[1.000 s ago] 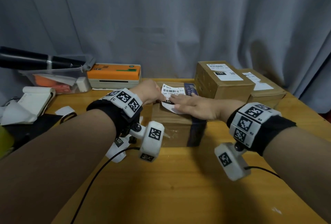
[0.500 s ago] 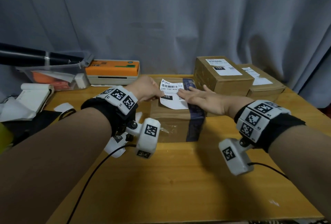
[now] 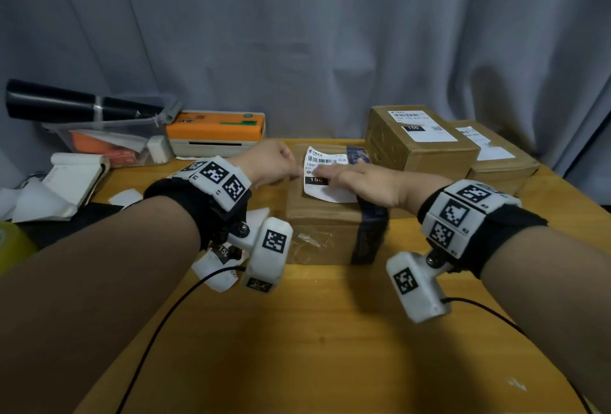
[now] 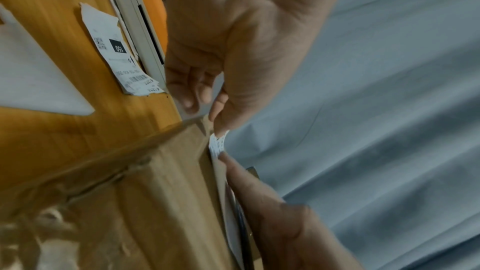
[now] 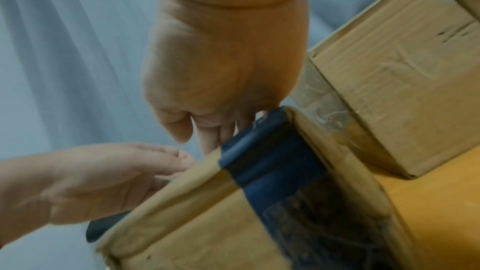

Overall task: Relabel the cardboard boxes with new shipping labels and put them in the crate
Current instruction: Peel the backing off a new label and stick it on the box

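Lying flat, the right hand [image 3: 363,178] presses its straight fingers on the white shipping label [image 3: 325,175]. The label sits on top of the cardboard box [image 3: 324,225] with dark blue tape [image 3: 370,235], in the middle of the wooden table [image 3: 314,331]. The left hand [image 3: 267,162] pinches the label's left edge with curled fingers. Two more labelled cardboard boxes [image 3: 420,142] stand just behind on the right. An orange label printer [image 3: 215,130] sits at the back left, near loose label scraps [image 4: 116,54].
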